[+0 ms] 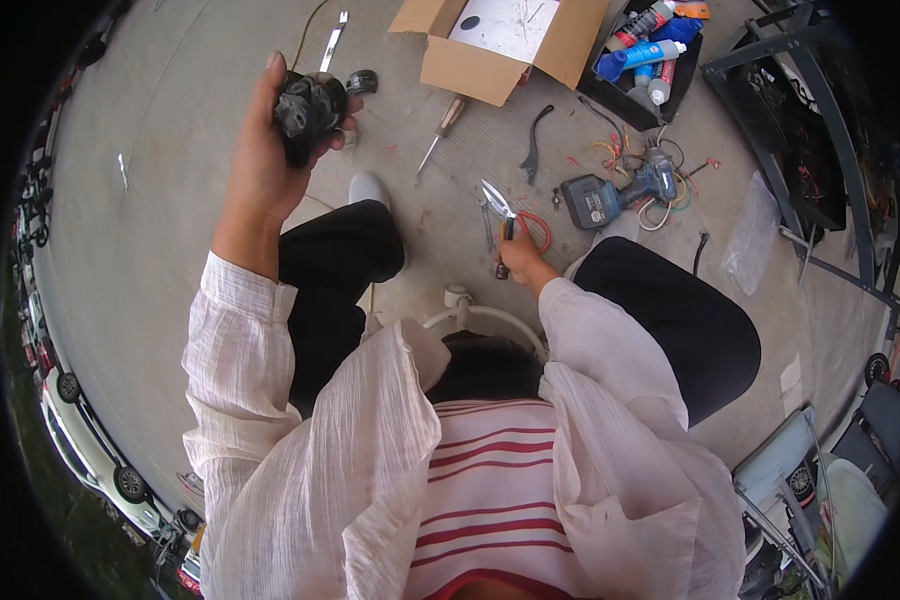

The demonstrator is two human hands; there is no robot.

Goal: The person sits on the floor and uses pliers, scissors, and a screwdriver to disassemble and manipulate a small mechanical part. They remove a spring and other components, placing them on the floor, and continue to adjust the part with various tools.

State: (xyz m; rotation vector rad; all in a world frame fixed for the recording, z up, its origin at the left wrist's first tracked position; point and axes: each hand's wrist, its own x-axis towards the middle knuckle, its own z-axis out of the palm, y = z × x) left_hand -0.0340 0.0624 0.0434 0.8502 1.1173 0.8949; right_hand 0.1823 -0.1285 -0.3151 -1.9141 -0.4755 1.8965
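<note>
My left hand [275, 165] is raised at the upper left, closed around a rounded black part [310, 115] with shiny, uneven surfaces; its exact kind does not show. Low between my knees, my right hand [526, 258] grips a tool with a black-and-orange handle [503, 265]. That tool looks like a screwdriver, though its tip cannot be made out. Right beside these fingers are scissors [497, 197] with silver blades and red loops; whether the hand touches them is unclear. A thin metal wrench-like tool [487, 225] lies just left of the scissors.
On the concrete floor lie a blue-grey cordless power tool [620, 192] among coloured wires, a wooden-handled screwdriver [440, 135], a black lever [537, 143] and a round black piece [362, 82]. Farther off stand a cardboard box [470, 70] and a black bin [625, 98] of bottles; a metal frame [830, 150] rises right.
</note>
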